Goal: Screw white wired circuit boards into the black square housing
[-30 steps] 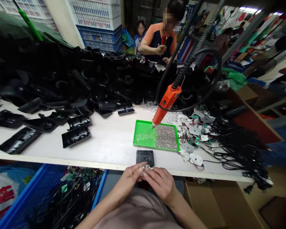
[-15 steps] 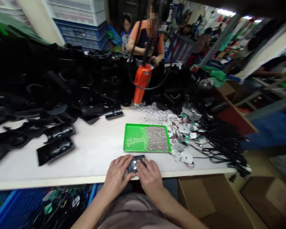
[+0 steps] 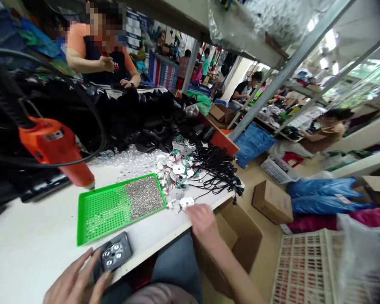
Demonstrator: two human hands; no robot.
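My left hand [image 3: 74, 280] rests at the near table edge with fingers spread, touching a small black square part [image 3: 114, 255] that has clear round inserts in it. My right hand [image 3: 202, 219] reaches right to the pile of white circuit boards with wires [image 3: 179, 173], its fingers blurred beside one white board [image 3: 186, 203]. A green tray [image 3: 96, 211] half covered with small silver screws lies between the hands. An orange electric screwdriver [image 3: 55, 150] hangs on a black cable at the left.
Black plastic housings [image 3: 139, 118] are heaped along the back of the white table [image 3: 25, 245]. Clear round lenses [image 3: 129, 158] lie behind the tray. Black cables [image 3: 218, 169] trail off the table's right end. Cardboard boxes [image 3: 269, 202] sit on the floor. People work at other benches.
The view swung right. My right hand left the black square part and reached to the circuit boards. My left hand stays by the part, which now lies on the table edge.
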